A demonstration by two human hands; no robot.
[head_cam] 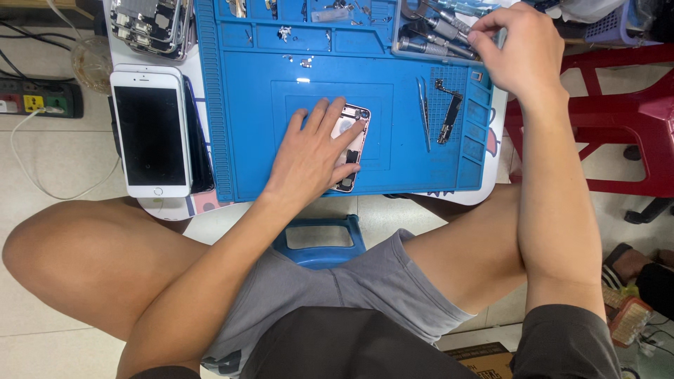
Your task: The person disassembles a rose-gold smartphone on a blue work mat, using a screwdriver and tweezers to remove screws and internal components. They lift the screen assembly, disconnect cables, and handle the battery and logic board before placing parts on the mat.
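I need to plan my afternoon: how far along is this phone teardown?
Done: the screen panel lies aside, and a circuit board and tweezers sit on the blue mat. In hand: left hand steadies the opened phone shell; right hand reaches among the screwdrivers. Left: parts remain inside the shell.

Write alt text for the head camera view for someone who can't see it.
A seated person's left hand presses an opened phone shell flat on a blue repair mat, while the right hand reaches into a tray of screwdrivers. A white phone lies left of the mat.
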